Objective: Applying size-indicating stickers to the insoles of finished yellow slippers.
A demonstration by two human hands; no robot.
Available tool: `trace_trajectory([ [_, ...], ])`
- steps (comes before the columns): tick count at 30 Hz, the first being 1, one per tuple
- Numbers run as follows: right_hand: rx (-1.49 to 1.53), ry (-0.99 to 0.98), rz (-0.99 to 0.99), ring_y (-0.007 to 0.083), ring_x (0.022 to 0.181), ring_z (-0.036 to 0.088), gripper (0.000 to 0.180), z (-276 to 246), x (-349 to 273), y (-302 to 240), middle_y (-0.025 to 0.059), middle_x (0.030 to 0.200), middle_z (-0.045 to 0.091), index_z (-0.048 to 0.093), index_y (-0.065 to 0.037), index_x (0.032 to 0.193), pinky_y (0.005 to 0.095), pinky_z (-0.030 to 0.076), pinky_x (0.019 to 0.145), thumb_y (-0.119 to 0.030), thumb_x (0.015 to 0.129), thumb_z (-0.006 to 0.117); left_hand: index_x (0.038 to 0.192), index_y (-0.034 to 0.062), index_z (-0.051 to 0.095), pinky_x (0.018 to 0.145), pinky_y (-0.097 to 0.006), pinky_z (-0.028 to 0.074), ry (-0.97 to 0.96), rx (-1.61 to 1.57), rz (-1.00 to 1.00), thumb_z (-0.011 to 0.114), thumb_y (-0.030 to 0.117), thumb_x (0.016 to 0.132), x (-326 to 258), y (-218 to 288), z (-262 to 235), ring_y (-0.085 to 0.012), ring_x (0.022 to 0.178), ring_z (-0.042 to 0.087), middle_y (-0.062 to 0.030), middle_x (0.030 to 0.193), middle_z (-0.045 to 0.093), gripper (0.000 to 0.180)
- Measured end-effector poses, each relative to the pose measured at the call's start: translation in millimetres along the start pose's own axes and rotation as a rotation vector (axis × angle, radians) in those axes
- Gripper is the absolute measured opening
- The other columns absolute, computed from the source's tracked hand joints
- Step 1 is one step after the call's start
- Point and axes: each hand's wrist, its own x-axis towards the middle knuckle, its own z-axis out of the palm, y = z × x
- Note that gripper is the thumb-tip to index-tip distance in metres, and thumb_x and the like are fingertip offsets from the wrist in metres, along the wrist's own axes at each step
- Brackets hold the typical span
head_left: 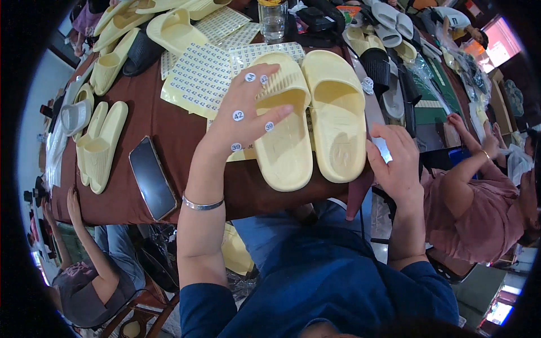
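Observation:
A pair of pale yellow slide slippers lies side by side at the table's near edge, toes pointing away. Over the left slipper [284,152] reaches my left hand [239,112]: fingers stretched across its ribbed strap, thumb apart over the footbed. Several small round white stickers dot the back of this hand, and a silver bangle circles the wrist. Beside the heel of the right slipper [341,135] is my right hand [399,163], its fingers loosely bent and apart from the thumb. Whether it touches the slipper's edge I cannot tell.
Printed sticker sheets [197,76] lie beyond my left hand. A dark phone [153,177] rests left of my forearm, near another yellow pair [101,146]. At the back stand a glass jar [273,22] and piled slippers [177,31]. Co-workers sit left and right [473,208].

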Motion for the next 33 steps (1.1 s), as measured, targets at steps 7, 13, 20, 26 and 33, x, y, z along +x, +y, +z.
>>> trace_trajectory([
  [7, 0.061, 0.039, -0.101, 0.0346, 0.087, 0.062, 0.025, 7, 25, -23, 0.0147, 0.092, 0.065, 0.067, 0.001, 0.102, 0.0428, 0.050, 0.079, -0.011, 0.081, 0.071, 0.139, 0.0062, 0.052, 0.109, -0.044, 0.041, -0.023, -0.066, 0.012, 0.075, 0.045, 0.087, -3, 3, 6, -0.0384, 0.135, 0.042, -0.0232, 0.143, 0.046, 0.069],
  [13, 0.103, 0.016, -0.198, 0.0325, 0.088, 0.062, 0.022, 16, 43, -46, 0.0123, 0.091, 0.065, 0.068, -0.001, 0.099, 0.0426, 0.050, 0.080, -0.010, 0.079, 0.072, 0.138, 0.0067, 0.053, 0.110, -0.045, 0.039, -0.013, -0.022, 0.038, 0.074, 0.047, 0.087, -3, 0, 10, -0.0401, 0.135, 0.042, -0.0247, 0.142, 0.046, 0.068],
  [20, 0.266, 0.111, -0.434, 0.0271, 0.086, 0.058, 0.019, 52, 66, -96, 0.0076, 0.088, 0.060, 0.068, -0.003, 0.091, 0.0397, 0.048, 0.080, -0.009, 0.074, 0.069, 0.135, 0.0114, 0.056, 0.110, -0.047, 0.038, 0.051, 0.151, 0.141, 0.078, 0.033, 0.082, -3, -11, 18, -0.0401, 0.132, 0.044, -0.0214, 0.139, 0.049, 0.061],
  [26, 0.238, 0.084, -0.448, 0.0251, 0.089, 0.056, 0.018, 66, 67, -105, 0.0066, 0.088, 0.056, 0.069, -0.002, 0.091, 0.0394, 0.047, 0.085, -0.010, 0.075, 0.066, 0.135, 0.0120, 0.059, 0.114, -0.043, 0.036, 0.019, 0.158, 0.084, 0.068, 0.008, 0.076, -3, -4, 16, -0.0363, 0.137, 0.041, -0.0175, 0.145, 0.045, 0.060],
  [33, 0.260, 0.067, -0.449, 0.0250, 0.089, 0.056, 0.013, 68, 67, -110, 0.0071, 0.087, 0.056, 0.066, -0.003, 0.086, 0.0406, 0.046, 0.087, -0.010, 0.074, 0.066, 0.132, 0.0153, 0.060, 0.109, -0.049, 0.036, 0.067, 0.118, 0.077, 0.072, 0.011, 0.078, -7, -8, 20, -0.0376, 0.135, 0.043, -0.0161, 0.142, 0.048, 0.056],
])
